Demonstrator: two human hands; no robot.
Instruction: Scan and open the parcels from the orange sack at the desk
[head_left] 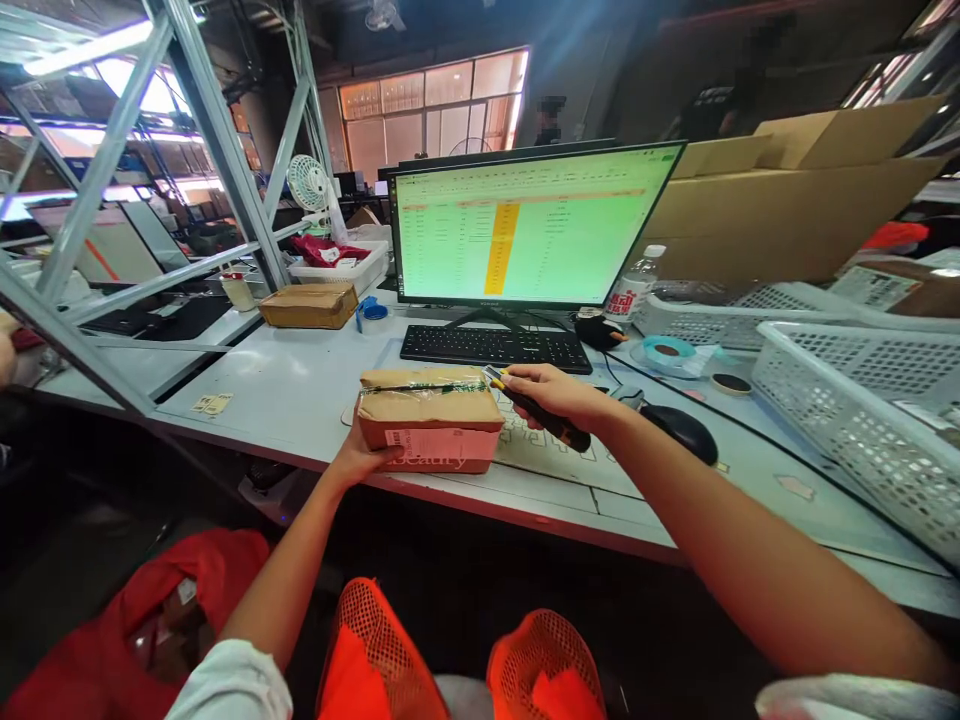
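A taped cardboard box (431, 415) with a pale label on its front sits at the desk's front edge. My left hand (358, 455) grips its left end, thumb on the front face. In my right hand (551, 392) is a black and yellow utility knife (551, 422), the fingers closed round its handle. Its blade end points left and lies at the box's top right corner, by the strip of clear tape with dark green print. Whether the blade touches the tape I cannot tell.
Behind the box are a black keyboard (495, 346) and a lit monitor (525, 230). To the right lie a black mouse (681, 432), tape rolls (667, 350) and a white plastic basket (847, 430). A closed carton (309, 304) stands left. Below is a red bag (97, 640) holding parcels.
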